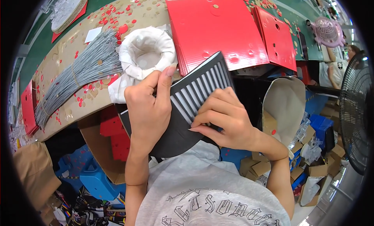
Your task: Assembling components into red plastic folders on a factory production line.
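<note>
Grey shirt (pixel 210 195) nearest; right hand (pixel 224 119) pinches slatted black panel (pixel 199 89); left hand (pixel 150 103) curls, grip unclear. Apparent close fingerwork; steadiness needed next.

A workshop or factory floor

A long desk (pixel 82 104) covered in brown paper carries a thick bundle of grey wires (pixel 78 75) and stacked red sheets (pixel 214 33), with small red and tan discs (pixel 123 29) scattered about. Cardboard boxes (pixel 317 170) crowd the floor, a big black fan (pixel 355 113) stands near, and another person (pixel 336 74) shows beyond.
</note>
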Demonstrator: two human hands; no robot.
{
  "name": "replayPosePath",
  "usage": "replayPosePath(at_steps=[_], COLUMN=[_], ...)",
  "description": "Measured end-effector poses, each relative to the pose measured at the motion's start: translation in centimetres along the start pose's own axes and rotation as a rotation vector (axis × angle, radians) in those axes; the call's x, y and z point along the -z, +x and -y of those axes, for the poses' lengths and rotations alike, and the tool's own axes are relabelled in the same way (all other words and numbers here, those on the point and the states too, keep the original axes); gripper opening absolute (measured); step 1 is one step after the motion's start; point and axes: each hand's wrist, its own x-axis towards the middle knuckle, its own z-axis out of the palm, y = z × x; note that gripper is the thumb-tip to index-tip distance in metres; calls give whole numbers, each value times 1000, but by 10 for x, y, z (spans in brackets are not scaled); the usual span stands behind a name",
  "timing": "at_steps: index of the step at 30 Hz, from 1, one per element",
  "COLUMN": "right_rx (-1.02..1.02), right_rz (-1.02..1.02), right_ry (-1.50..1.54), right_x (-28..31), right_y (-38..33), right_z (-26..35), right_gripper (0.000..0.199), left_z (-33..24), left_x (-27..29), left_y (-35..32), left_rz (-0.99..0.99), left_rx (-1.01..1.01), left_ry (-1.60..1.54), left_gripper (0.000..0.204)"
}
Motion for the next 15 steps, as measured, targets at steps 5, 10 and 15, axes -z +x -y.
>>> replayPosePath(at_steps=[5,10,15], right_rx=[-73,-164,-332], right_rz=[105,-32,97], right_ry=[223,22,47], right_x=[24,69,62], right_y=[15,64,88], right_z=[14,-41,-109], right_gripper=[16,15,18], left_z=[14,4,-2], left_x=[2,-17,-40], left_y=[-6,-20,-4], left_rz=[98,335,370], left_rx=[2,-189,-64], left_ry=[65,223,378], left_gripper=[26,54,61])
